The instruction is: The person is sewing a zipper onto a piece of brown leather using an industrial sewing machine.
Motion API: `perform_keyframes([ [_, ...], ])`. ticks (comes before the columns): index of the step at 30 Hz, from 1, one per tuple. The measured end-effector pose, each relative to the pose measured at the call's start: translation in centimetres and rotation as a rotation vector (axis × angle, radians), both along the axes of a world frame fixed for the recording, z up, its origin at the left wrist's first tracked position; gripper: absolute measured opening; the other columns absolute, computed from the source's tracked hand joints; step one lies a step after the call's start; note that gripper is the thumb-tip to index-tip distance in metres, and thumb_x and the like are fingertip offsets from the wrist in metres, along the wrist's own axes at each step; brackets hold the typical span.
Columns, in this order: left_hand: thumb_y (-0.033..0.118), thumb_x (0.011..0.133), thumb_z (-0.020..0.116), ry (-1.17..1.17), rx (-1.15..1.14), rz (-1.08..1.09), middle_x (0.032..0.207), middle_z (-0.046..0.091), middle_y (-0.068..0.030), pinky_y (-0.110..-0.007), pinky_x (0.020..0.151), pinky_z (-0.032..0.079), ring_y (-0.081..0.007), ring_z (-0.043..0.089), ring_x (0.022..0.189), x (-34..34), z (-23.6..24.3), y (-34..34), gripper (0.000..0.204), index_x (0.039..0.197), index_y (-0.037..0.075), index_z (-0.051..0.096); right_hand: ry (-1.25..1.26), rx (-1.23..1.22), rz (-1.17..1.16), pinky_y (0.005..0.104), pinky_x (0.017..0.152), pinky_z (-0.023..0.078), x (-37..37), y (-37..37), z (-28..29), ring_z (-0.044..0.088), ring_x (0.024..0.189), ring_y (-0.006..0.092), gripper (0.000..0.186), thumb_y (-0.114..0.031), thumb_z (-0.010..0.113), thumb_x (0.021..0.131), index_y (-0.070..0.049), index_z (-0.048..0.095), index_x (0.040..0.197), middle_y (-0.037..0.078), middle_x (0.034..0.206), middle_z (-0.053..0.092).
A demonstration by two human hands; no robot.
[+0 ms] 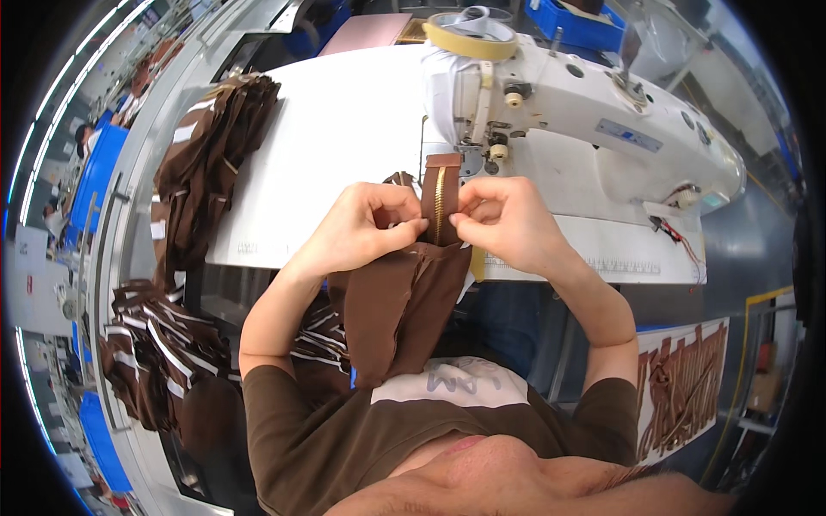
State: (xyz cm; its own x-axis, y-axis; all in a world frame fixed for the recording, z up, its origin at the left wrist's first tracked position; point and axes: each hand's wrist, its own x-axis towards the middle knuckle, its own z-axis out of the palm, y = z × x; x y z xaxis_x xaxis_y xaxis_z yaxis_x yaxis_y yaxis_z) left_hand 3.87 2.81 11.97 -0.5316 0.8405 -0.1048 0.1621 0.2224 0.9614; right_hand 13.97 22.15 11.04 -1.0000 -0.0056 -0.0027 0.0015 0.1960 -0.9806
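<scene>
A brown zipper (440, 193) with gold-coloured teeth stands upright between my two hands, its far end close to the needle area of the white sewing machine (594, 103). My left hand (368, 225) pinches its left edge between thumb and fingers. On the opposite edge, my right hand (506, 224) grips the tape in the same way. Below the zipper hangs a brown fabric piece (379, 301), which drops over the table's front edge toward my lap. The zipper's lower end runs into the top of this fabric, and how they join is hidden.
Stacked brown fabric pieces (211, 159) lie at the table's left. More brown pieces with white strips (163, 353) are heaped lower left. A yellow tape roll (469, 36) rests on the machine. Several brown zipper strips (684, 387) lie on a white board at lower right.
</scene>
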Motion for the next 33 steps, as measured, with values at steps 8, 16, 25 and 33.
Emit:
perform_keyframes([
  [8,0.023,0.066,0.083,0.056,-0.16,-0.211,0.083,0.066,-0.0155,-0.032,0.066,0.049,-0.0212,0.063,0.075,2.1,-2.9,-7.2,0.053,0.104,-0.006,0.059,0.217,-0.152,0.22,0.0232,0.064,0.055,0.0,-4.1,-2.1,0.065,0.078,0.0132,0.011,0.006,0.058,0.081,0.003,0.063,0.09,0.008,0.095,0.064],
  [16,-0.002,0.064,0.069,0.235,-0.601,0.256,0.08,0.065,-0.0169,-0.037,0.072,0.049,-0.0331,0.063,0.08,7.3,-4.9,-26.4,0.026,0.09,0.002,0.067,0.06,-0.092,0.2,0.0243,0.062,0.055,-3.1,-4.8,-5.4,0.067,0.075,0.0161,0.018,0.002,0.05,0.09,0.0,0.062,0.103,0.011,0.107,0.063],
  [25,0.012,0.074,0.065,0.878,-1.112,0.496,0.1,0.066,-0.0208,-0.037,0.085,0.049,-0.0312,0.063,0.095,6.7,-25.4,-25.3,0.047,0.12,0.01,0.058,0.142,0.164,0.109,0.0226,0.061,0.053,-3.6,-4.3,-8.5,0.067,0.074,0.0159,0.015,0.004,0.051,0.088,0.002,0.062,0.098,0.013,0.106,0.062],
  [33,0.012,0.079,0.069,0.726,0.14,0.753,0.095,0.067,-0.0113,-0.029,0.072,0.049,-0.0194,0.064,0.079,-10.4,-3.2,-19.7,0.024,0.102,0.004,0.067,0.091,0.185,0.034,0.0226,0.059,0.053,-3.5,-3.5,-8.1,0.068,0.071,0.0179,0.014,0.002,0.054,0.085,0.0,0.064,0.095,0.013,0.103,0.063],
])
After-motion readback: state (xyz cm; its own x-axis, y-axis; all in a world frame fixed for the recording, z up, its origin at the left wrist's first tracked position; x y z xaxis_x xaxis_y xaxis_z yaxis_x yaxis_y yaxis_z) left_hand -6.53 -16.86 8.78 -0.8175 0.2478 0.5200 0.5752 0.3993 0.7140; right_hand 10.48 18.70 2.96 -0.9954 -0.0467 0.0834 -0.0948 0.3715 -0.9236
